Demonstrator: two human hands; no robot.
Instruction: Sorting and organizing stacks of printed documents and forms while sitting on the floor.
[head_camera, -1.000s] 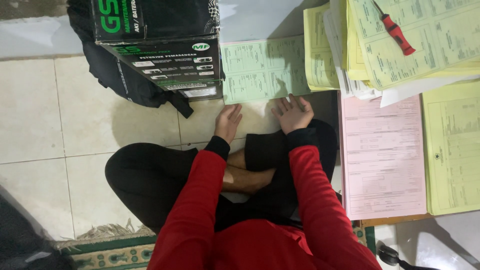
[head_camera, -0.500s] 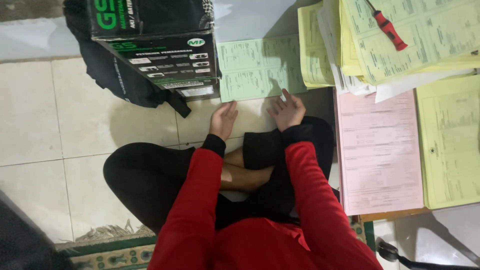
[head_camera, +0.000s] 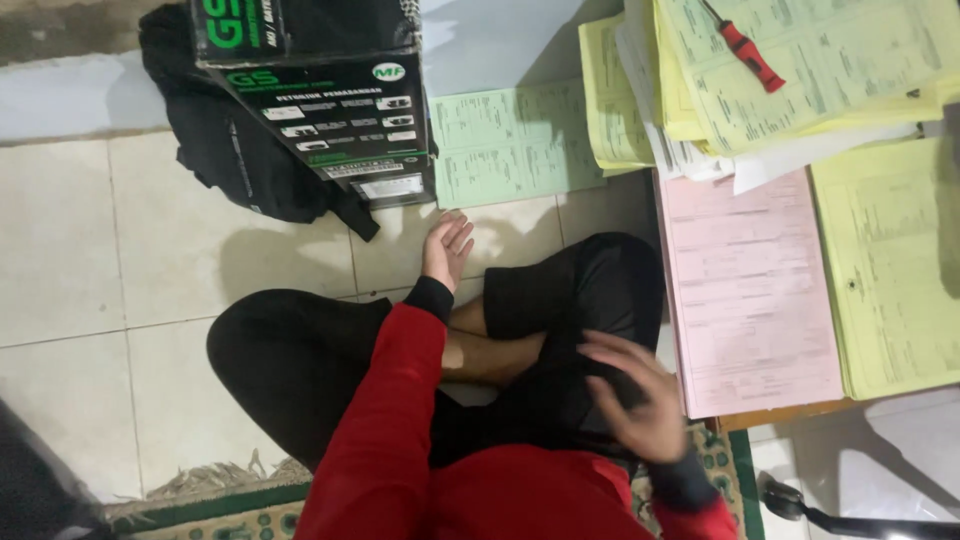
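Sitting cross-legged on a tiled floor (head_camera: 150, 260), person in red sleeves and black trousers. Left hand (head_camera: 446, 247) reaches forward, palm down, fingers loosely spread, flat on the tile, holding nothing; it sits just below the near edge of the green form sheet (head_camera: 510, 145), close but not touching it. Green sheet lies flat on the floor, its left edge tucked against the black carton with green print (head_camera: 330, 100), which stands in front of a black bag (head_camera: 240, 160). Right hand (head_camera: 640, 395) is near the body over the right knee, fingers open and spread, blurred, nothing visible in its grasp; it is just beside the left edge of the pink form sheet (head_camera: 750, 290). Pink sheet lies on a low surface to the right, with a yellow form sheet (head_camera: 890, 270) next to it. Further up, a fanned stack of yellow forms (head_camera: 780, 70) overlaps white papers, with a red-handled screwdriver (head_camera: 745, 50) resting on top. Patterned green rug edge (head_camera: 200, 505) shows under the person.
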